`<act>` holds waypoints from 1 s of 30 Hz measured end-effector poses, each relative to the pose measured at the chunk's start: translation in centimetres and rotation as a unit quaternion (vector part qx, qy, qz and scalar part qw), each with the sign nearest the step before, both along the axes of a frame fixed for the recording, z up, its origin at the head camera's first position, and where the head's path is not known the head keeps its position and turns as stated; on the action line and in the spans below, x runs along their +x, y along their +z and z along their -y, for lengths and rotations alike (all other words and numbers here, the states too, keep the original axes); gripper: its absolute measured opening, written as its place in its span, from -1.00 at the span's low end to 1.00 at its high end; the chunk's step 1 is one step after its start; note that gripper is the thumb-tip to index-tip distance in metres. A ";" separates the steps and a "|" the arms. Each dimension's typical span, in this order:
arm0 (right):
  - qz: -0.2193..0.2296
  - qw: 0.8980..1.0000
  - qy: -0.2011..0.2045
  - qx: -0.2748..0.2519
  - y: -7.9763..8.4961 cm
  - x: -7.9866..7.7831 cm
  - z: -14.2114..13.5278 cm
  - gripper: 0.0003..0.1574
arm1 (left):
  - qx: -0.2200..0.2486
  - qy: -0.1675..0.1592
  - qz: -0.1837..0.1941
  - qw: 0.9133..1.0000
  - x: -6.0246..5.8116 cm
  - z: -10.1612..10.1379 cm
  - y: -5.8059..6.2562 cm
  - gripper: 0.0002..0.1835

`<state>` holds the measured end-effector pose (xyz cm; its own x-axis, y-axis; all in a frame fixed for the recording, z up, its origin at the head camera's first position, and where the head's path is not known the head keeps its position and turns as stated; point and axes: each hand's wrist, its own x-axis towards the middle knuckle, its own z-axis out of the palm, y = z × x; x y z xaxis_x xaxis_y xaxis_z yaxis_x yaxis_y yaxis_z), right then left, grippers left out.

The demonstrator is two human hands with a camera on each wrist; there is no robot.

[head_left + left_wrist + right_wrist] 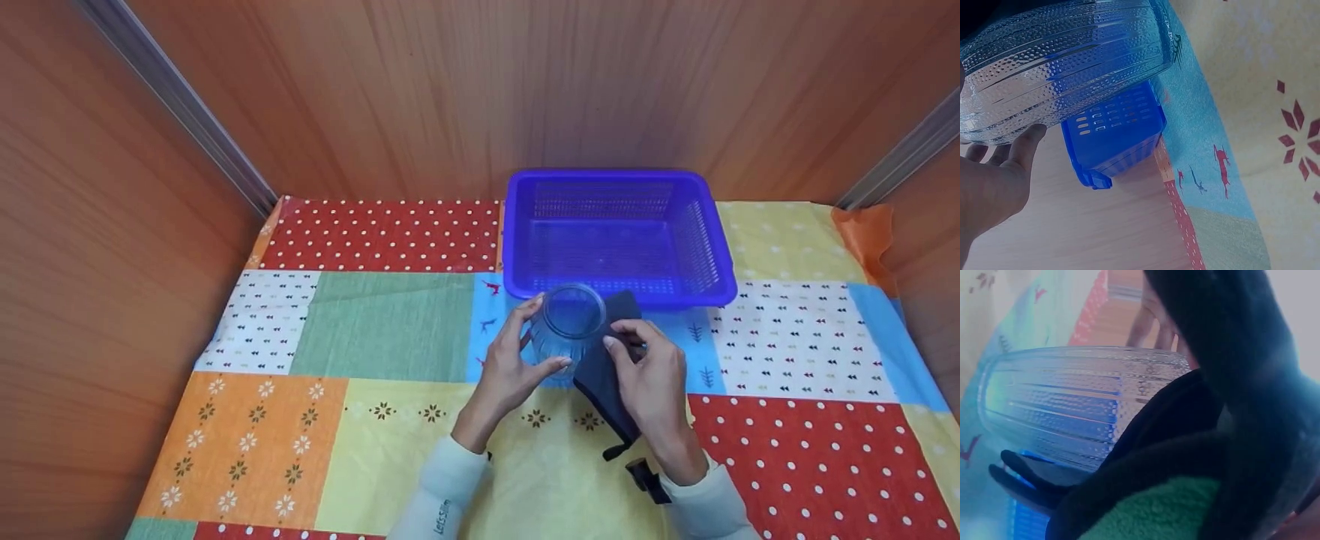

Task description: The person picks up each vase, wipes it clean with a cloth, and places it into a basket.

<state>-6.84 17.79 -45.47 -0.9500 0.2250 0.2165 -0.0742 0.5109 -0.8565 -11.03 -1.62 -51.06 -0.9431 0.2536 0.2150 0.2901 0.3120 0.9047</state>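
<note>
A clear glass jar [556,346] with a ribbed, dimpled side stands tilted in my left hand [510,371], fingers on its far left side and thumb across the front. Its round open mouth faces up toward the head view. My right hand [654,375] pinches a dark cloth [600,384] between thumb and fingers, right beside the jar. The cloth hangs in folds, with a small loop at its lower corner. Green, fuzzy fabric [1157,512] shows between the cloth's dark folds in the right wrist view, and these partly cover the jar [1055,399] there.
Just beyond the hands, a purple-blue plastic basket [607,178] with slotted walls stands against the wooden back panel [465,90]. A patchwork-patterned tablecloth [390,322] covers the table. Wooden panels [90,225] also close in the sides.
</note>
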 end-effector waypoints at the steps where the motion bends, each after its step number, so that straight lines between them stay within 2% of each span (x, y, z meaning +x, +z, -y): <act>1: 0.001 1.000 0.003 0.003 0.1 0.1 0.0 -0.79 | 0.000 0.000 -0.001 1.000 0.0 0.0 0.0 -0.07; 7: 0.012 0.999 0.025 0.019 0.3 0.7 0.0 -0.63 | -0.002 0.001 -0.009 1.000 0.1 0.0 -0.1 -0.08; 14: -0.020 0.999 0.018 0.022 -0.8 0.5 0.0 -0.67 | 0.008 0.000 -0.012 1.000 0.1 0.1 -0.1 -0.08; 21: -0.071 0.997 0.011 0.012 -2.2 0.4 -0.2 -0.71 | 0.007 -0.002 -0.013 1.000 0.0 0.0 -0.1 -0.07; 30: -0.074 0.997 0.001 0.006 -5.3 0.2 -0.5 -0.72 | 0.007 -0.001 -0.016 1.000 0.0 0.0 -0.2 -0.09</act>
